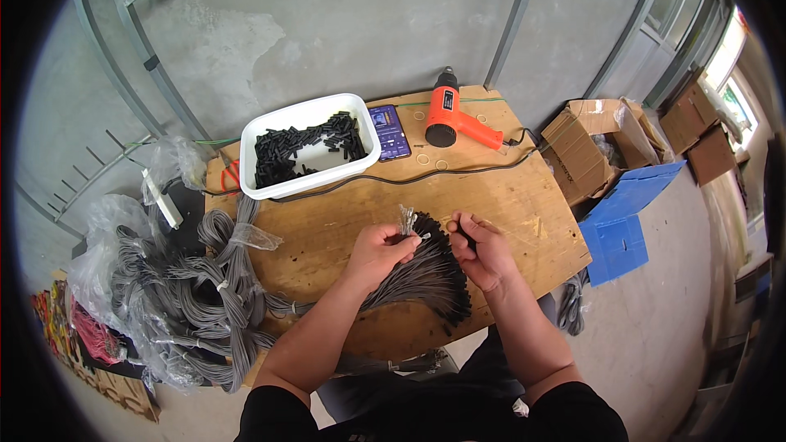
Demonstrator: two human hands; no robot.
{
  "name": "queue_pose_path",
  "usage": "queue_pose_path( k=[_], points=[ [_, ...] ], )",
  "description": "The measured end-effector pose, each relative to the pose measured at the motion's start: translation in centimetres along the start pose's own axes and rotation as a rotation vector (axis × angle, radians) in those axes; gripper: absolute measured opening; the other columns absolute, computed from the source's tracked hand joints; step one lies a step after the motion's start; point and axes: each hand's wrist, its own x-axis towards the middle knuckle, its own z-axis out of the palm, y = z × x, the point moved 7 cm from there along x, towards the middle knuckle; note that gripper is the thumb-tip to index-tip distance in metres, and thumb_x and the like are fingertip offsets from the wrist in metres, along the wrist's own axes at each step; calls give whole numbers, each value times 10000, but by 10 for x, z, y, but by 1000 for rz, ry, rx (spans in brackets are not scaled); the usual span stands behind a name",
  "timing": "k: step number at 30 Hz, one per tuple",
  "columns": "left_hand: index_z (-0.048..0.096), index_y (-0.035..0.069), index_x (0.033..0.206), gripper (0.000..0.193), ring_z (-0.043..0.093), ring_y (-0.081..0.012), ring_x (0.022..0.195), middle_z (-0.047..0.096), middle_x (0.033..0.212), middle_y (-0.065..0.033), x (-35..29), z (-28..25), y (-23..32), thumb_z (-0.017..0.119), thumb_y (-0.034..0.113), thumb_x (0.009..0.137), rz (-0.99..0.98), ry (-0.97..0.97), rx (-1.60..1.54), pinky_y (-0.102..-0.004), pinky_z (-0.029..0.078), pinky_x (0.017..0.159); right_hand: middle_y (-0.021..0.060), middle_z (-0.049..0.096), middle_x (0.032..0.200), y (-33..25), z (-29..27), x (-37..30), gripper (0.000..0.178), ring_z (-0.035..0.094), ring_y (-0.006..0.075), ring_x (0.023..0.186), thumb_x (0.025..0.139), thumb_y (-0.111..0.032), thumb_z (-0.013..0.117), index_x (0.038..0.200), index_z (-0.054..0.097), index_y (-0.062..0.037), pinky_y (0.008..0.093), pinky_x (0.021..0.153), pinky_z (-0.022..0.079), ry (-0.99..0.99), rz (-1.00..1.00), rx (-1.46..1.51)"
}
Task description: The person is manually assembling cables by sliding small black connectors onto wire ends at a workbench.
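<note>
My left hand (381, 252) pinches the ends of several grey cables, with bare metal terminals (407, 217) sticking up past the fingertips. Just to its right, my right hand (485, 252) is closed with a short black tube (467, 237) between thumb and fingers. Below both hands a bundle of grey cables (409, 278) fans out over the wooden table (327, 229). Many of its ends carry black sleeves (454, 299) along the right side. A white plastic tub (311, 186) behind the hands holds a heap of short black tubes (282, 147).
An orange heat gun (446, 119) stands at the table's back, beside a phone (391, 133) and rubber bands (422, 159). A black cord (401, 181) crosses behind my hands. Coiled grey cables (217, 295) crowd the left. Cardboard boxes (577, 151) and a blue box (618, 250) sit right.
</note>
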Motion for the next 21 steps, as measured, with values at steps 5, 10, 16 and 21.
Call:
queue_pose_path(
  k=[5,10,16,21],
  points=[
    [645,-42,923,73,552,-100,670,615,769,-38,0,3,2,679,16,897,5,-8,24,-248,455,620,-10,528,727,-3,6,6,137,380,73,516,1011,-156,531,1062,590,-42,206,426,269,-40,38,-244],
    [664,-18,922,92,582,-77,675,631,765,-12,-3,1,1,705,60,896,-3,-22,179,-229,485,632,-25,435,651,-20,32,59,243,322,62,469,997,-125,540,1209,569,-11,206,419,221,-68,7,-502],
    [700,-2,911,178,603,-57,659,666,710,-4,-1,0,7,719,175,897,68,-12,358,-235,477,612,-15,487,725,-7,61,139,343,342,54,504,973,-125,583,1306,531,-57,207,425,225,-82,105,-582],
    [693,0,918,84,603,-56,697,656,758,8,-3,0,12,704,78,891,52,-46,415,-219,492,643,-14,497,713,23,94,159,309,329,59,482,959,-146,618,1258,569,-86,218,421,205,-179,203,-687]
  ],
)
